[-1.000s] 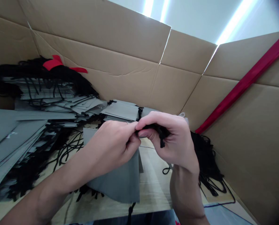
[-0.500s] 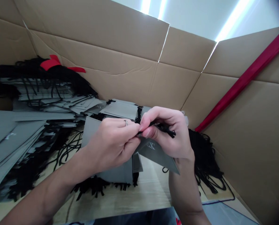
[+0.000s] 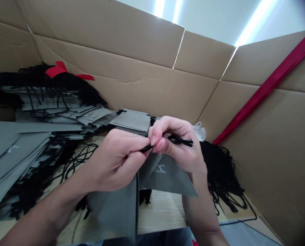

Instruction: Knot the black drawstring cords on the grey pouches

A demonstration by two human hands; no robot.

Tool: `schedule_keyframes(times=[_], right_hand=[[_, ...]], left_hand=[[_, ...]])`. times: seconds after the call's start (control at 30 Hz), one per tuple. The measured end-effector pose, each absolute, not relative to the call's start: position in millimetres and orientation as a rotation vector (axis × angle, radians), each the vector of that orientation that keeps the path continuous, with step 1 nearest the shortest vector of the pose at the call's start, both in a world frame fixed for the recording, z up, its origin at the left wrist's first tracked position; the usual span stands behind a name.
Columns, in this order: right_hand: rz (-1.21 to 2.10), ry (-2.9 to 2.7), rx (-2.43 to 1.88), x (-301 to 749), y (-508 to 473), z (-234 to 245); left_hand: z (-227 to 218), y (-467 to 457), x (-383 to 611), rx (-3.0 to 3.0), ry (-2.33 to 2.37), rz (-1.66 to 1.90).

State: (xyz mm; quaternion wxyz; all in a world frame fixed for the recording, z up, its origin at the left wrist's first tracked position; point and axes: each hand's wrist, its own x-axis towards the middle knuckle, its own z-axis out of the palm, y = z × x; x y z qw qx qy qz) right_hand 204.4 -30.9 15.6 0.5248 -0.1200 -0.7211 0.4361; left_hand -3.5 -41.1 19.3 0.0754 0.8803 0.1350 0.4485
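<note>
My left hand (image 3: 121, 160) and my right hand (image 3: 176, 143) meet fingertip to fingertip over the table. Both pinch a black cord (image 3: 146, 148), its knotted, frayed end (image 3: 185, 141) sticking out across my right palm. Beneath the fingers hangs a grey printed piece (image 3: 168, 176) with white letters ending in "EX", probably a paper bag or folder. Another grey panel (image 3: 111, 212) slopes down under my left hand; I cannot tell whether it is part of the same piece. My fingers hide where the cord joins the grey material.
Stacked grey pieces with black cords (image 3: 16, 150) fill the left side, with a red strip (image 3: 56, 69) on the rear heap. A further stack (image 3: 132, 119) lies behind my hands. Black cords (image 3: 221, 174) pile up at right. Cardboard walls (image 3: 142, 68) surround the wooden table (image 3: 165, 212).
My hands have shifted slightly left, and more black cord shows between the fingertips. The grey panel beneath my left hand now reaches lower, over the table's front, and the lettered piece has swung slightly.
</note>
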Motion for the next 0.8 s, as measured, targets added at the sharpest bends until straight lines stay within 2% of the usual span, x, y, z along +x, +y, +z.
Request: schedule_keyframes(times=[0.2, 0.33, 0.67, 0.8], right_hand=[[0.753, -1.761, -0.54, 221.8, -58.4, 29.4], [0.757, -1.732, -0.635, 238.6, -71.1, 34.1], [0.471, -1.696, -0.577, 247.4, -75.9, 29.8], [0.189, -1.742, -0.633, 244.4, -74.7, 26.2]], left_hand=[[19.3, -42.2, -4.7, 2.499, 0.468, 1.193], [17.1, -40.3, -5.4, 2.532, 0.567, 1.171], [11.3, -32.9, -3.6, 2.764, 0.577, 1.371], [7.9, -31.7, -4.2, 2.871, 0.565, 1.434]])
